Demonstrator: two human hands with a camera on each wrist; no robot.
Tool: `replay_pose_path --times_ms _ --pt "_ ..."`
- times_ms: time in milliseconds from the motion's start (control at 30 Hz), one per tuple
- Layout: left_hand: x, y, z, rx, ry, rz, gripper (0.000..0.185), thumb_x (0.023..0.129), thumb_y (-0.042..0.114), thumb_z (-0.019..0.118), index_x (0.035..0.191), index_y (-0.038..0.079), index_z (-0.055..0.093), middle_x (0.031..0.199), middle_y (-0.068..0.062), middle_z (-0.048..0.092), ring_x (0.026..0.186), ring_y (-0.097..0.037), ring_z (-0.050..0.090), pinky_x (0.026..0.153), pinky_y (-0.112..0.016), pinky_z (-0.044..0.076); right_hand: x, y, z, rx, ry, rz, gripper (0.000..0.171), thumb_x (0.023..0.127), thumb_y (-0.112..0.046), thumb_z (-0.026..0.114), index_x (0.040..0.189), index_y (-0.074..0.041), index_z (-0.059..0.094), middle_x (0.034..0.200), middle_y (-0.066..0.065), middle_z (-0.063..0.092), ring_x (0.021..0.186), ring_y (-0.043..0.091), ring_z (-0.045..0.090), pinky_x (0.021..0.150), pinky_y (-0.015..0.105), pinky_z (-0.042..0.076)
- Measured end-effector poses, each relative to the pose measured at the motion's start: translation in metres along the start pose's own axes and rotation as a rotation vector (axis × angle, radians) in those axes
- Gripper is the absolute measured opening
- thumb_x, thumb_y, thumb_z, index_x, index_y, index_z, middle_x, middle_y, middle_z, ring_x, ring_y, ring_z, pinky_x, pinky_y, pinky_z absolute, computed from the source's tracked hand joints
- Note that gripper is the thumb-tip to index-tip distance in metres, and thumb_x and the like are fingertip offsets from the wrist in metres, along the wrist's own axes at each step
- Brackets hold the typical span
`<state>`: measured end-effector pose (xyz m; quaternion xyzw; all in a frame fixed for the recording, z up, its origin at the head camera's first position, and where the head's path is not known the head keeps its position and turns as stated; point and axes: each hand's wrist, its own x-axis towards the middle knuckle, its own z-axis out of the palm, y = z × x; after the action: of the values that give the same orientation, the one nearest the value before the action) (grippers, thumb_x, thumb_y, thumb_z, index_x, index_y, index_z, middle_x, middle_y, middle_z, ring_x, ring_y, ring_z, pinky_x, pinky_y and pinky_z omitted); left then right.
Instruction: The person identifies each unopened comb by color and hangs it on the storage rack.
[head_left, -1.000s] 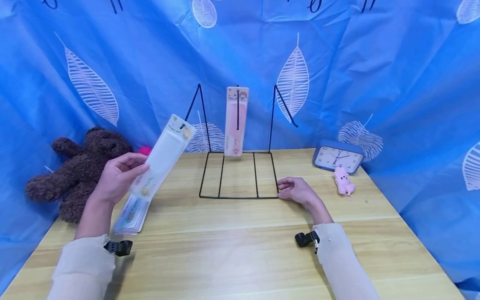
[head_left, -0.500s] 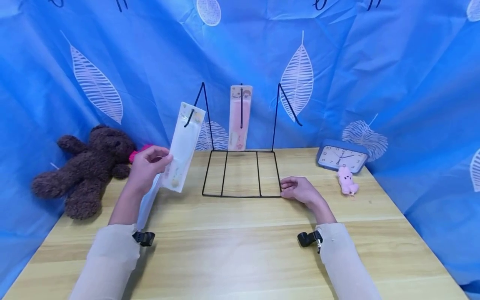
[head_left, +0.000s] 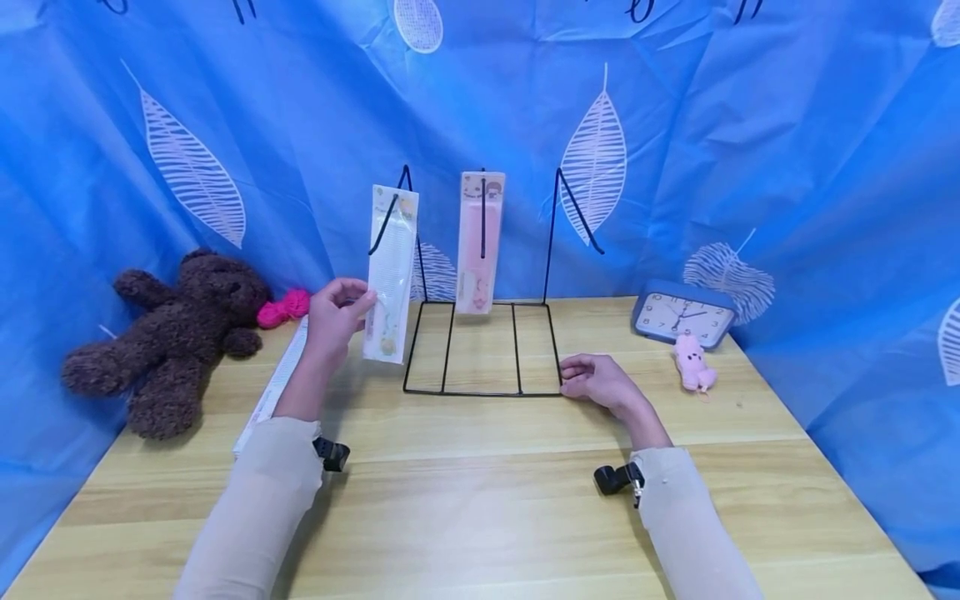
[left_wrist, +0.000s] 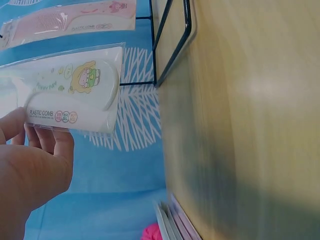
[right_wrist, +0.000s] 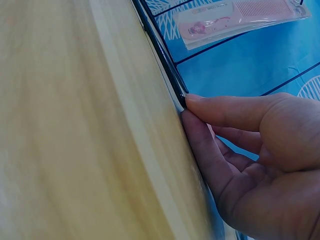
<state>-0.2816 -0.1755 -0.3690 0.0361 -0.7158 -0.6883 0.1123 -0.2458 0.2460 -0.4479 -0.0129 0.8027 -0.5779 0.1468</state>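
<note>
My left hand (head_left: 335, 321) pinches the edge of a white plastic comb in a clear pack (head_left: 390, 292). The pack's top is threaded on the left hook of a black wire rack (head_left: 480, 394) and hangs nearly upright. In the left wrist view, "PLASTIC COMB" and a small cartoon figure show on the pack (left_wrist: 75, 92). On the rack's middle hook hangs a pink packaged comb (head_left: 476, 279). With thumb and fingers, my right hand (head_left: 600, 383) pinches the front right corner of the rack's base. That grip shows closely in the right wrist view.
More packs (head_left: 279, 383) lie stacked left of my left forearm, partly hidden by it. A brown teddy bear (head_left: 191, 333) and a bright pink item (head_left: 283, 308) are at the left. A blue clock (head_left: 684, 313) and small pink plush (head_left: 692, 364) sit at the right. A blue curtain (head_left: 300, 125) hangs behind.
My left hand has moved right and slightly up, bringing the white comb's pack further along the left hook and from tilted to nearly upright. My right hand has stayed on the rack's corner.
</note>
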Motion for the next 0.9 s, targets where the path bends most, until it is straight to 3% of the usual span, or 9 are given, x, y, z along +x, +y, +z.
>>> replay_pose_path --times_ms 467,900 --pt "0.016 0.012 0.02 0.051 0.068 -0.109 0.018 0.099 0.022 0.069 0.113 0.012 0.065 0.11 -0.004 0.059 0.104 -0.02 0.056 0.086 -0.038 0.056 0.0 0.0 0.0 -0.014 -0.005 -0.006 0.057 0.085 0.007 0.074 0.138 0.011 0.052 0.122 0.022 0.059 0.101 0.024 0.062 0.085 0.028 0.056" --pt "0.04 0.017 0.032 0.089 0.032 -0.122 0.02 0.101 0.021 0.066 0.115 0.008 0.062 0.116 -0.008 0.059 0.106 -0.023 0.055 0.094 -0.046 0.051 0.0 -0.001 0.001 -0.012 0.008 0.007 0.057 0.086 0.007 0.075 0.138 0.009 0.053 0.122 0.021 0.059 0.101 0.024 0.061 0.084 0.027 0.056"
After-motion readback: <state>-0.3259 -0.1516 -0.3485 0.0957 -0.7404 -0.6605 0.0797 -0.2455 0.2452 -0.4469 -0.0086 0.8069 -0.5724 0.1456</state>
